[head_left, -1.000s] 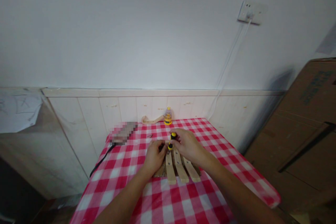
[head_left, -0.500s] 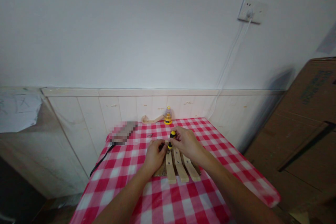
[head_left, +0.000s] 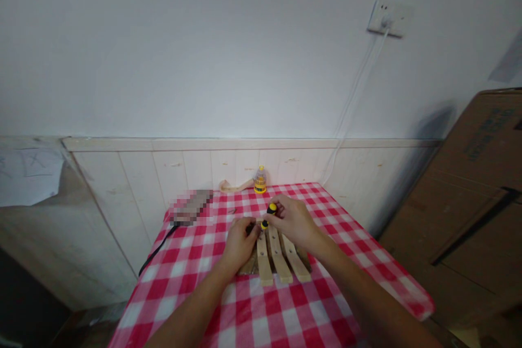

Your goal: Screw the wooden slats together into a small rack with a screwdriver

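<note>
My right hand (head_left: 291,217) is closed around a small yellow-and-black screwdriver (head_left: 272,208), which leans over the far end of the leftmost pale wooden strip (head_left: 265,266). Its lower yellow-and-black part is beside my left fingertips; the tip itself is too small to make out. Three such strips, dotted with dark screws, lie side by side over a brown board (head_left: 248,267). My left hand (head_left: 240,242) rests at the board's left side, thumb and fingers bent together by the strip's far end. What they pinch is hidden.
Against the wall stand a yellow-based clear cone-shaped holder (head_left: 260,182) and a curved wooden piece (head_left: 234,187). A blurred-out flat object (head_left: 191,206) with a black strap lies at the back left. A small thin item (head_left: 232,211) lies on the checked tablecloth (head_left: 196,261). Large cardboard (head_left: 460,196) leans at right.
The screwdriver's handle has tipped slightly to the right, along with my right hand. My left hand and the wooden strips stay in place.
</note>
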The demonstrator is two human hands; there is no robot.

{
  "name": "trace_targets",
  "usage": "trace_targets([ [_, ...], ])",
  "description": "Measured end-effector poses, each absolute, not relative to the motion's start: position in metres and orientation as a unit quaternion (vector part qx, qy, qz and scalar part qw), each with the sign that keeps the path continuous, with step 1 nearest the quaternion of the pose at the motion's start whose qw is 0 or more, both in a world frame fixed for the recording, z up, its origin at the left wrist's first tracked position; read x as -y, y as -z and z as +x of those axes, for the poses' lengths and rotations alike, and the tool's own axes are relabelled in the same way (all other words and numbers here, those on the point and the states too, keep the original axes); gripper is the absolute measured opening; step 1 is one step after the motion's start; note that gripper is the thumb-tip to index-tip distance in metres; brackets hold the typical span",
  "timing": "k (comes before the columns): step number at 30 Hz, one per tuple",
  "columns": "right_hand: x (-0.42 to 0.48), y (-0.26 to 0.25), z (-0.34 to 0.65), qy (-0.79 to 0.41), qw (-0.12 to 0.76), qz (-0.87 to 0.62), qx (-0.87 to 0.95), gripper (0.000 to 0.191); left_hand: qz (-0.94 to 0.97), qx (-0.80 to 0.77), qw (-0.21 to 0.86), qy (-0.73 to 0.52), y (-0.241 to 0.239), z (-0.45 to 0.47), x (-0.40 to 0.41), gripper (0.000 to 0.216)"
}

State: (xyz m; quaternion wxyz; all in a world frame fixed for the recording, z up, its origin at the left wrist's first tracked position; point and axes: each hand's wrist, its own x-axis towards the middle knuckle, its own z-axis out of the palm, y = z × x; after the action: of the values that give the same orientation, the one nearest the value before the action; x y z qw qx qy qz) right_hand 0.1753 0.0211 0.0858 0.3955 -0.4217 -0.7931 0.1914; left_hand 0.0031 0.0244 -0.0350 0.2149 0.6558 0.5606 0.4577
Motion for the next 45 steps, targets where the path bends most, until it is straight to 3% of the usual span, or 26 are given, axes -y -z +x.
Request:
trace_targets([
  [8,0.001,-0.059,0.252,-0.125,0.544,-0.506,0.658,0.023,0.644,-0.565,0.209,-0.471,0.033,0.003,-0.022,0.029],
  [16,0.015,0.017,0.289,-0.068,0.455,-0.566,0.684,0.003,0.629,-0.554,0.239,-0.491,0.028,0.001,-0.018,0.028],
  [22,0.019,0.025,0.289,-0.086,0.416,-0.513,0.746,0.011,0.603,-0.558,0.278,-0.497,0.027,-0.002,-0.019,0.031],
  [25,0.021,0.022,0.285,-0.078,0.444,-0.502,0.738,0.015,0.583,-0.556,0.3,-0.51,0.028,-0.004,-0.022,0.035],
  [27,0.024,0.022,0.276,-0.132,0.476,-0.508,0.706,0.02,0.567,-0.552,0.316,-0.523,0.03,-0.005,-0.025,0.038],
  [31,0.03,0.021,0.24,-0.386,0.523,-0.469,0.598,0.046,0.53,-0.532,0.364,-0.551,0.035,-0.003,-0.027,0.048],
  [34,0.028,0.017,0.216,-0.448,0.55,-0.449,0.544,0.06,0.505,-0.506,0.404,-0.571,0.036,0.001,-0.027,0.054],
  [41,0.01,0.009,0.196,-0.314,0.584,-0.463,0.588,0.044,0.443,-0.454,0.494,-0.595,0.023,0.005,-0.021,0.05],
  [45,-0.002,-0.001,0.191,-0.296,0.583,-0.446,0.611,0.036,0.409,-0.44,0.538,-0.592,0.018,0.005,-0.018,0.056],
])
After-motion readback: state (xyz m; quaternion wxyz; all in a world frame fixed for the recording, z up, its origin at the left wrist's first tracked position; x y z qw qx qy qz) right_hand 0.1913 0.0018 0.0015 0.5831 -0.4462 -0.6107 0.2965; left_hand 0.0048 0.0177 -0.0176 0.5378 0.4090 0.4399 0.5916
